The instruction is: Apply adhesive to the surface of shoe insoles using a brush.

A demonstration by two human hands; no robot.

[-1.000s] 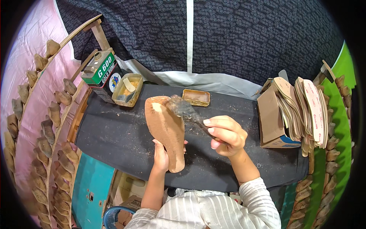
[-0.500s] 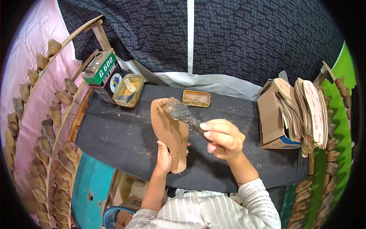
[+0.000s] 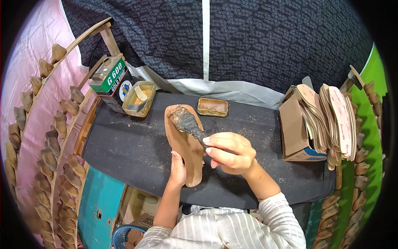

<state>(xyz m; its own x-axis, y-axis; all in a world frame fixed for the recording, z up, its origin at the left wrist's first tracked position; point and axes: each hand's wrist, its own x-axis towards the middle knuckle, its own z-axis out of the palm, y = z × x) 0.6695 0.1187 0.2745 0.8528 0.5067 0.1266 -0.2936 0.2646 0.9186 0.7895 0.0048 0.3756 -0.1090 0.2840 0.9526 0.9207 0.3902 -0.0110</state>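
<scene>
A brown shoe sole (image 3: 186, 153) stands slanted over the dark table, its wide toe end pointing away from me. My left hand (image 3: 178, 169) grips it near the narrow heel end, thumb along the left edge and fingertips showing at the right edge. Between the thumb and fingers of my right hand (image 3: 231, 152) is the handle of a dark, glue-crusted brush (image 3: 185, 122). The brush's broad end lies against the toe part of the sole, hiding some of its surface.
A metal can (image 3: 111, 83) and a tub with a pale scraper (image 3: 139, 99) stand at the far left. A small amber-coloured dish (image 3: 212, 107) sits beyond the sole. On the right, a cardboard box (image 3: 295, 128) holds many stacked soles (image 3: 342, 124). Racks of wooden shoe lasts (image 3: 52, 141) flank the table.
My right hand has moved left with the brush, whose head now lies further down and across the toe area. The left hand and the sole have barely shifted.
</scene>
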